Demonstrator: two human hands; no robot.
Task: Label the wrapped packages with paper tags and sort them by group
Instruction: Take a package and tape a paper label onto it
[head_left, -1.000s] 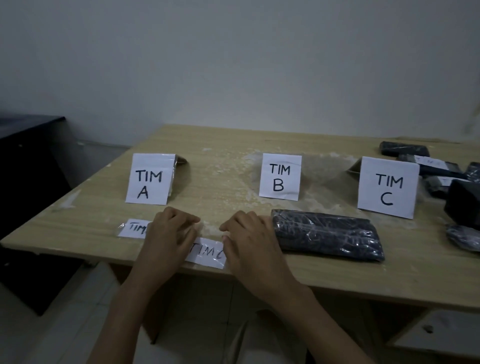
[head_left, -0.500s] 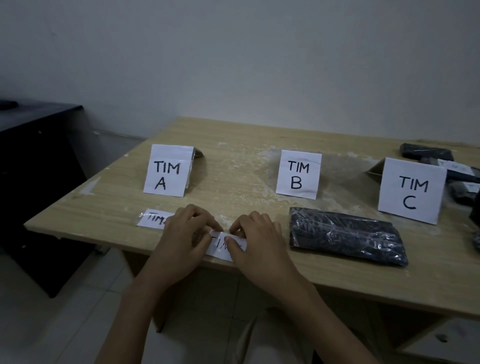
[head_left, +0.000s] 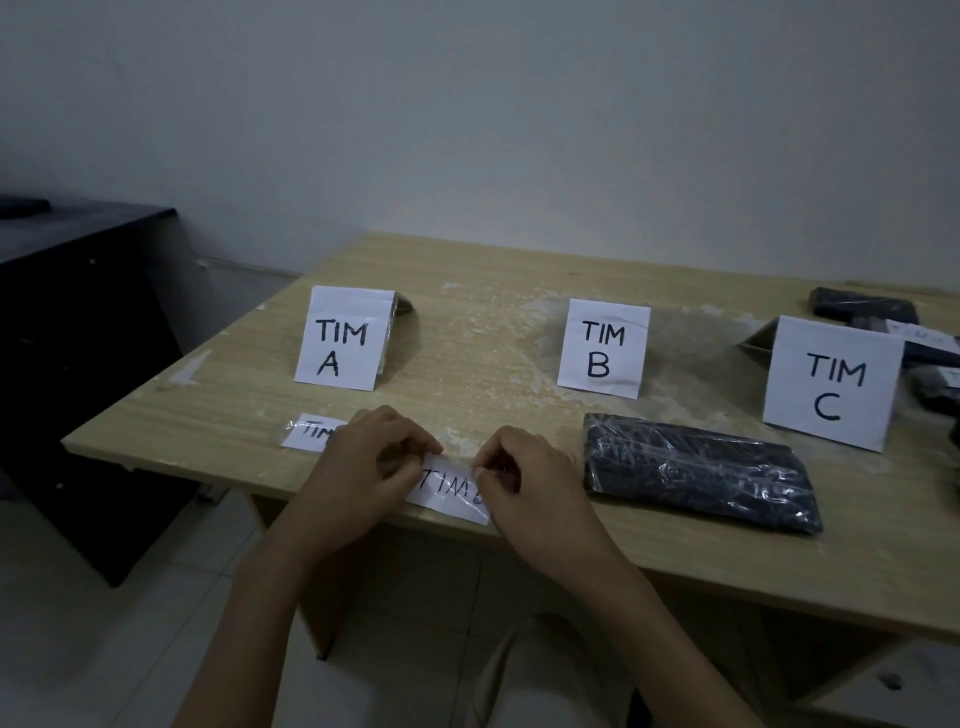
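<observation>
White paper tag, lettered TIM, low centre on pale wood-grain table, near its front edge. Pinched at either end between curled fingers of left hand and right hand. Flat black package in crinkled glossy film just right, apart from the hands. Second tag left, partly hidden by left hand. Behind, standing cards TIM A, TIM B, TIM C.

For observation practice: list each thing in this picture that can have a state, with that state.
Paper tag: pinched at both ends.
Left hand: pinches tag's left end.
Right hand: pinches tag's right end.
Second tag: flat, partly hidden by left hand.
Wrapped package: lying flat, no tag visible.
TIM A sign: upright.
TIM B sign: upright.
TIM C sign: upright.
</observation>
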